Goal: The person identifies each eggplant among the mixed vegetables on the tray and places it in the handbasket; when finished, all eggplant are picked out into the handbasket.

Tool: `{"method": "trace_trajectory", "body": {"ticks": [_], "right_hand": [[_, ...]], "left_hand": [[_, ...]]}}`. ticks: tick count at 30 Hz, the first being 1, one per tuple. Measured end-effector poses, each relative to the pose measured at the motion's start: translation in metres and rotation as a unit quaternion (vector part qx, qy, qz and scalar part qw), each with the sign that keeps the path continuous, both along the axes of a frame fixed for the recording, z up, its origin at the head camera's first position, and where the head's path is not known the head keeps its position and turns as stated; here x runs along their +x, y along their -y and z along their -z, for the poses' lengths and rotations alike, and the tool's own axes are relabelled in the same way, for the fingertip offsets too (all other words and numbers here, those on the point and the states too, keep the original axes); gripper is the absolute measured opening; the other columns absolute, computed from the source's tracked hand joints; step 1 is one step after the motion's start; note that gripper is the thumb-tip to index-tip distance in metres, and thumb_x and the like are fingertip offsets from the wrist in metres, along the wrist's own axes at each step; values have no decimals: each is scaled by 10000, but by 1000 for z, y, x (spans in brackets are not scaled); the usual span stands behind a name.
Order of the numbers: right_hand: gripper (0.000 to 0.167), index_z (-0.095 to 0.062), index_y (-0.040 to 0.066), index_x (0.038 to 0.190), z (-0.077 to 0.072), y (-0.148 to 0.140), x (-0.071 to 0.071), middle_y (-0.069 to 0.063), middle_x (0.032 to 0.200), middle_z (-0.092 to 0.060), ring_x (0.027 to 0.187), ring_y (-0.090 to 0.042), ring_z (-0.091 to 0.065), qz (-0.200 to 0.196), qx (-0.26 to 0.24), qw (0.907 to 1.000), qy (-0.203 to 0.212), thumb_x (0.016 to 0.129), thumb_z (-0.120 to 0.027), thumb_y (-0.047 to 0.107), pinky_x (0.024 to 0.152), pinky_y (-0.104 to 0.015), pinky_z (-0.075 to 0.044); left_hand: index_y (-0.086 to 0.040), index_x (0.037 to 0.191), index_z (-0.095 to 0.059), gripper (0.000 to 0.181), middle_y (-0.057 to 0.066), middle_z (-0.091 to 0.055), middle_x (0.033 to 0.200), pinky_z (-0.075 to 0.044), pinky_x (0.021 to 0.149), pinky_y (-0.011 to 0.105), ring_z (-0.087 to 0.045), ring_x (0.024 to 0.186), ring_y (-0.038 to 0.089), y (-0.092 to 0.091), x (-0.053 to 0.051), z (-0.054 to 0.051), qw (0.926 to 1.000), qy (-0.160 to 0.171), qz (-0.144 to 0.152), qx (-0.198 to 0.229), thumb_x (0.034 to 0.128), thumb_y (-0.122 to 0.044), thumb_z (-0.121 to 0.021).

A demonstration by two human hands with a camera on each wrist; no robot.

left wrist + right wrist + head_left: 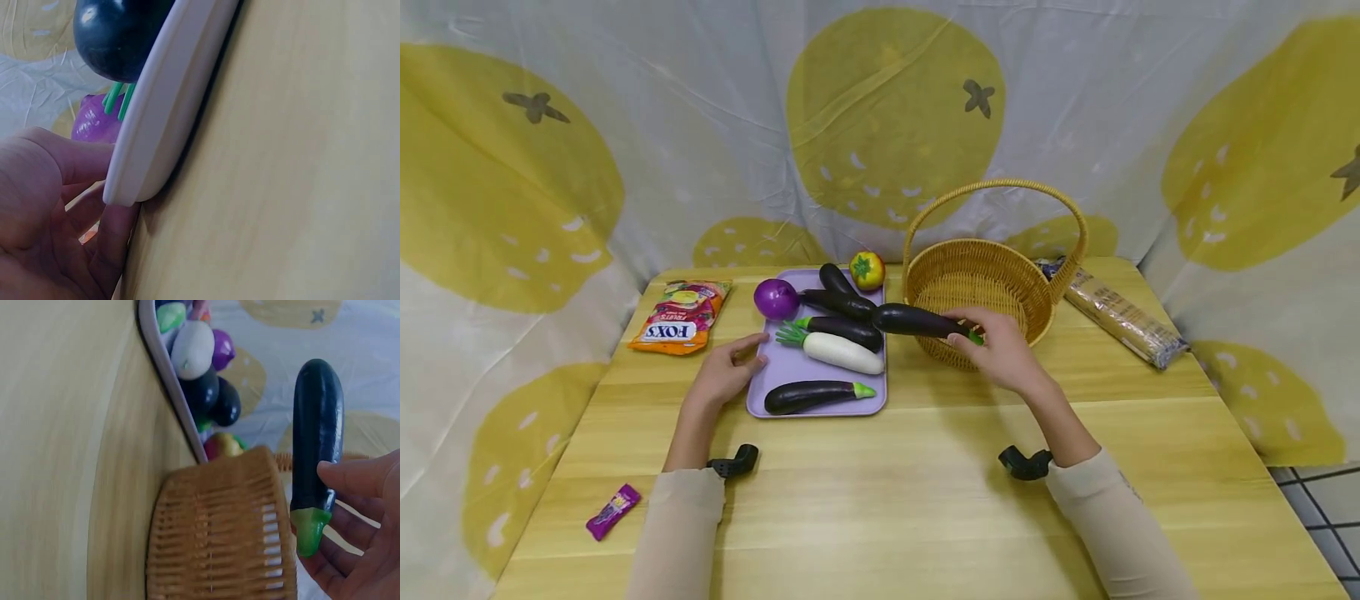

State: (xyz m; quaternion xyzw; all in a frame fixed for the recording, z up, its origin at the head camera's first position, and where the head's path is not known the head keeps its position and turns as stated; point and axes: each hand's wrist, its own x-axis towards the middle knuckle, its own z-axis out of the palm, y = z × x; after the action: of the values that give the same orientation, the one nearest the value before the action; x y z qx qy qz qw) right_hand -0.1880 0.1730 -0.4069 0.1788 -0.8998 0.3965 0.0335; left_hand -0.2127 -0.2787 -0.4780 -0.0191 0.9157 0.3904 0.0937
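Observation:
My right hand holds an eggplant near its green stem end, over the left front rim of the wicker basket. In the right wrist view, the thumb lies across the eggplant and the fingers are behind it. My left hand grips the left edge of the lilac tray; the left wrist view has the thumb at the rim and fingers beneath. On the tray lie several more eggplants, a white radish and a purple onion.
A red-yellow fruit sits at the tray's back right corner. Left of the tray lies a Fox's candy bag, with a small purple packet nearer the front. A long golden package lies right of the basket, whose tall handle arches up.

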Motion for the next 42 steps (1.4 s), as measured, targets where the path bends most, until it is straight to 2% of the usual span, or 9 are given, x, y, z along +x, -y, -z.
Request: {"method": "trace_trajectory", "body": {"ticks": [6, 12, 17, 23, 27, 30, 32, 37, 42], "right_hand": [[338, -691, 112, 1320, 5, -20, -13, -134, 1212, -715, 1023, -296, -659, 202, -4, 9998, 81, 984, -703, 148, 881, -474, -504], [345, -659, 106, 1352, 6, -41, -31, -166, 1257, -696, 1059, -344, -652, 394, 152, 9988, 245, 1009, -665, 145, 873, -489, -504], [360, -625, 83, 1384, 11, -54, -48, -194, 1306, -675, 1152, -389, -629, 471, 333, 9974, 426, 1030, -629, 149, 970, -553, -490], [367, -600, 48, 1397, 16, -62, -71, -219, 1331, -649, 1210, -416, -597, 555, 491, 9956, 576, 1039, -600, 132, 1014, -583, -467], [365, -600, 51, 1397, 19, -61, -86, -212, 1366, -634, 1240, -417, -585, 595, 632, 9940, 660, 1041, -590, 134, 1029, -583, -459], [366, -597, 49, 1398, 22, -60, -96, -214, 1393, -618, 1271, -425, -563, 615, 728, 9925, 766, 1044, -583, 138, 1045, -592, -445], [363, -597, 42, 1394, 23, -59, -102, -219, 1403, -611, 1291, -432, -545, 639, 797, 9914, 814, 1044, -578, 134, 1059, -600, -431], [354, -597, 24, 1384, 26, -59, -114, -229, 1414, -600, 1310, -444, -523, 718, 1001, 9888, 840, 1041, -567, 105, 1075, -610, -414], [379, -574, 28, 1414, 33, -61, -122, -238, 1459, -558, 1363, -450, -479, 733, 1170, 9848, 1054, 1044, -557, 106, 1097, -608, -402]], "left_hand": [[-266, 1530, -517, 511, 189, -511, 1507, -398, 784, 336, -494, 1028, 308, 2, 1, 0, 10000, 33, 23, -7, 1032, -322, -615], [-266, 1531, -515, 515, 194, -535, 1446, -420, 717, 332, -497, 922, 299, -1, 1, -2, 10000, 64, 32, 53, 1029, -313, -620], [-261, 1537, -507, 512, 199, -434, 1600, -409, 858, 360, -482, 1179, 346, -2, 3, -3, 10000, 64, 58, 23, 1037, -305, -608], [-269, 1537, -506, 509, 201, -453, 1577, -402, 804, 370, -481, 1152, 357, -3, 4, -4, 9999, 98, 30, 57, 1039, -305, -606], [-270, 1539, -503, 514, 194, -402, 1622, -443, 986, 490, -462, 1291, 383, -1, 3, -2, 9999, 125, -1, 95, 1038, -305, -607], [-275, 1538, -504, 514, 185, -370, 1643, -386, 1102, 555, -427, 1367, 399, 1, 1, -2, 9999, 142, -32, 90, 1036, -310, -608], [-281, 1539, -501, 515, 186, -376, 1640, -418, 1056, 525, -444, 1337, 392, 2, 0, -3, 9999, 156, -34, 62, 1037, -314, -607], [-297, 1538, -501, 514, 185, -457, 1576, -420, 795, 362, -507, 1045, 327, 1, -1, -3, 9999, 156, -36, 13, 1036, -334, -606], [-293, 1533, -509, 511, 174, -512, 1499, -409, 741, 323, -492, 906, 268, -2, 1, -3, 9998, 193, -52, 38, 1034, -335, -614]]}}
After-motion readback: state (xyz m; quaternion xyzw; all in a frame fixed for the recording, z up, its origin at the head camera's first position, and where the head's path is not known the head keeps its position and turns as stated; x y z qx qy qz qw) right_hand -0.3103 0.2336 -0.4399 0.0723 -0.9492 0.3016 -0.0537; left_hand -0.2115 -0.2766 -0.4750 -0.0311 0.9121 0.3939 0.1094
